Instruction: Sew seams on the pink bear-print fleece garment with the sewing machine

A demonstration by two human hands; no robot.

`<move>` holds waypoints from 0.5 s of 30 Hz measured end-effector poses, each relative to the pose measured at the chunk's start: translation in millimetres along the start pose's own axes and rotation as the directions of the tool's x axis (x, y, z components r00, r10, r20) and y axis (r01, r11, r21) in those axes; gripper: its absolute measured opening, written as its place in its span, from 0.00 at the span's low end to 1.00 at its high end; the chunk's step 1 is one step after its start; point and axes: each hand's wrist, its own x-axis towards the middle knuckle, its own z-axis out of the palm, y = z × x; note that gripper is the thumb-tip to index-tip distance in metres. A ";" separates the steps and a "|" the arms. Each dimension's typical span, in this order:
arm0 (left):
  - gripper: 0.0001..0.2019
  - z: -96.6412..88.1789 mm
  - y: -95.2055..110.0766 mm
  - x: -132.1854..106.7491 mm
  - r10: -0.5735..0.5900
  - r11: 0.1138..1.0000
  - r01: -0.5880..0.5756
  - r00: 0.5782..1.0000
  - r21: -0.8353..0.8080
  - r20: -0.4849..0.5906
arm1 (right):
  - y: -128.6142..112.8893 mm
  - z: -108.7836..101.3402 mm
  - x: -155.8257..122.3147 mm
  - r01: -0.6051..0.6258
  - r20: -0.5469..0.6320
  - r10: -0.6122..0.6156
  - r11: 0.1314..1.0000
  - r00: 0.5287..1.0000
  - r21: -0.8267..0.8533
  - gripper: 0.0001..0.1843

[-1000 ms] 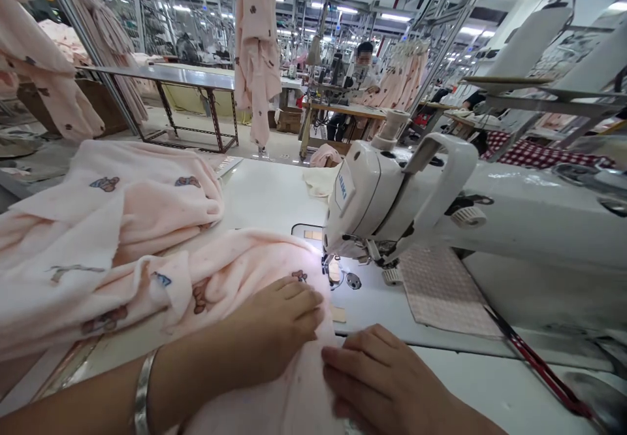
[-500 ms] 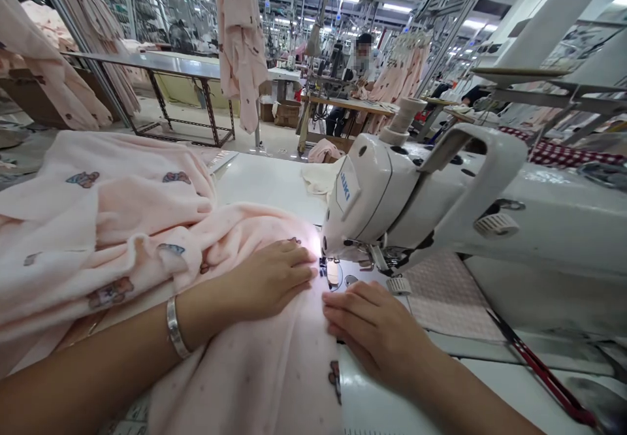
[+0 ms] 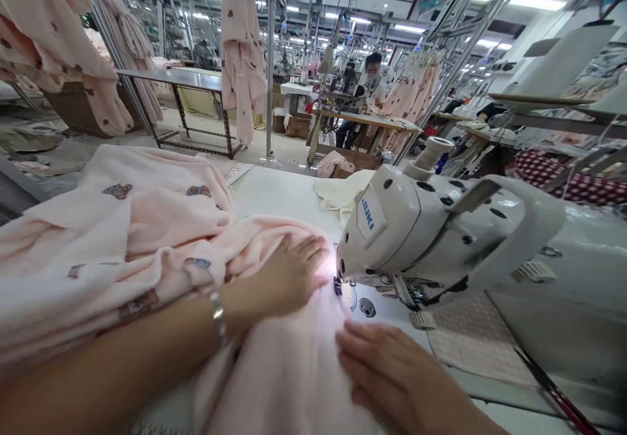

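Note:
A pale pink plush fabric (image 3: 274, 363) with printed bears runs under the lit needle area of a white sewing machine (image 3: 392, 219). My left hand (image 3: 289, 278) lies on the fabric just left of the presser foot (image 3: 337, 285), palm down with its fingers spread. Nearer to me, my right hand (image 3: 392, 370) rests along the fabric's right edge, fingers stretched out and a little blurred. Its thumb is hidden. Bunched folds of the same fabric pile up to the left of my left arm.
Red-handled scissors (image 3: 553, 386) lie at the right, beside a pinkish checked cloth (image 3: 477, 337). Behind the machine head is a cream cloth piece (image 3: 340, 193). Pink garments (image 3: 242, 56) hang beyond the table, and a co-worker (image 3: 369, 82) is at another station.
The view has shifted, so the machine appears lower and farther right. My left fingers have spread wider. The right hand sits nearer to me, and the bear print by it no longer shows.

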 end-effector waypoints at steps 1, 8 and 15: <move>0.20 -0.9 -9.3 13.1 0.017 1.000 -0.017 1.000 0.003 -0.003 | 8.0 2.8 -2.2 -0.051 -0.004 0.051 0.998 0.999 -0.030 0.13; 0.07 -27.7 6.2 25.9 -0.093 0.996 0.092 0.993 -0.013 -0.072 | 20.4 8.7 -0.7 -0.135 -0.101 0.135 0.991 0.986 0.010 0.14; 0.04 -34.0 74.4 -57.6 0.014 0.995 -0.004 0.995 -0.100 0.103 | -5.2 17.4 10.2 -0.169 0.049 0.162 0.925 0.986 0.339 0.08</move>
